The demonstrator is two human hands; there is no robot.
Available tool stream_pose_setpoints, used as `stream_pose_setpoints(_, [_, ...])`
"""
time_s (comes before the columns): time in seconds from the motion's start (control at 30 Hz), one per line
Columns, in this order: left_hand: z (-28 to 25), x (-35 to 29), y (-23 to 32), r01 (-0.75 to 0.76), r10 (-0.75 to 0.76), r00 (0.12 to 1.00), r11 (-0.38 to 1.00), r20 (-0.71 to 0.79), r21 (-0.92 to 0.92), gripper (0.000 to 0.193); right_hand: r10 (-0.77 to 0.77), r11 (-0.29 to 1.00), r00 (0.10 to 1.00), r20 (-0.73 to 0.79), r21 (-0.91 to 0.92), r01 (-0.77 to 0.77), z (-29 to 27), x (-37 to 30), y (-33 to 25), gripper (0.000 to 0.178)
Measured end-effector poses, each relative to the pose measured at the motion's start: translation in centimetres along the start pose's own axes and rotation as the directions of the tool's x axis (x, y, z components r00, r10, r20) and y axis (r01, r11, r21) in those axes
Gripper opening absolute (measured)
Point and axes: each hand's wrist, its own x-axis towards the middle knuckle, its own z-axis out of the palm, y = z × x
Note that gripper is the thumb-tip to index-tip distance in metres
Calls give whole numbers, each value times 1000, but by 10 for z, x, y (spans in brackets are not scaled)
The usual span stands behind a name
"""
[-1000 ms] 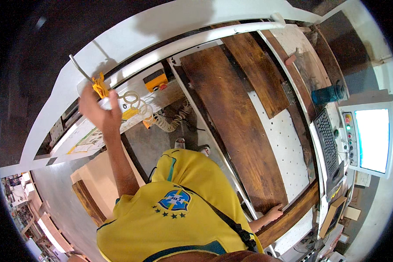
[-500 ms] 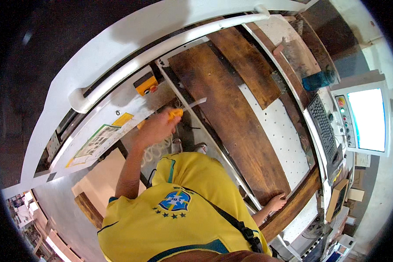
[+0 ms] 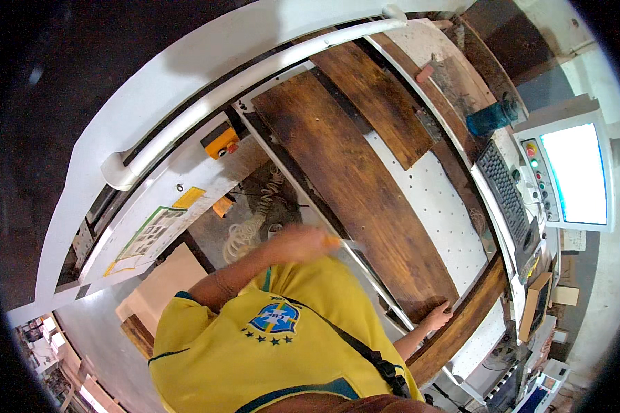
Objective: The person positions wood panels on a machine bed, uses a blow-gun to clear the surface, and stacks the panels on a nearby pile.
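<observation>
A long brown wooden board lies slanted across the white perforated machine bed. My left hand, blurred by motion, is closed round an orange-handled tool with a thin, pale blade. The blade's tip is smeared and sits near the board's near long edge; I cannot tell whether it touches. My right hand grips the board's near right end, fingers over its edge. Just beyond that hand runs a dark wooden beam. A shorter wooden board lies farther back.
A white tubular rail curves across the far left. An orange box with a red button is fixed to the panel. A coiled pale hose hangs below. To the right are a blue bottle, a keyboard and a lit screen.
My left hand has swung toward me and to the right with the orange-handled tool, along the board's near edge. My right hand stays at the board's end. The view has shifted slightly.
</observation>
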Motion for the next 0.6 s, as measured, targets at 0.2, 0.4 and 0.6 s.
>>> stream_pose_setpoints(0.2, [-22, -18, 44, 101, -101, 995, 983, -10, 151, 64, -26, 806, 983, 183, 586, -88, -10, 5, 22, 80])
stream_pose_setpoints(0.4, [-135, -70, -33, 550, -486, 618, 829, -618, -102, 59, -52, 911, 995, 91, 413, 10, -7, 6, 27, 79])
stream_pose_setpoints(0.6, [-168, -167, -25, -423, -170, 94, 885, -981, -194, 48, -198, 979, 967, -162, -80, 187, 11, 2, 29, 75])
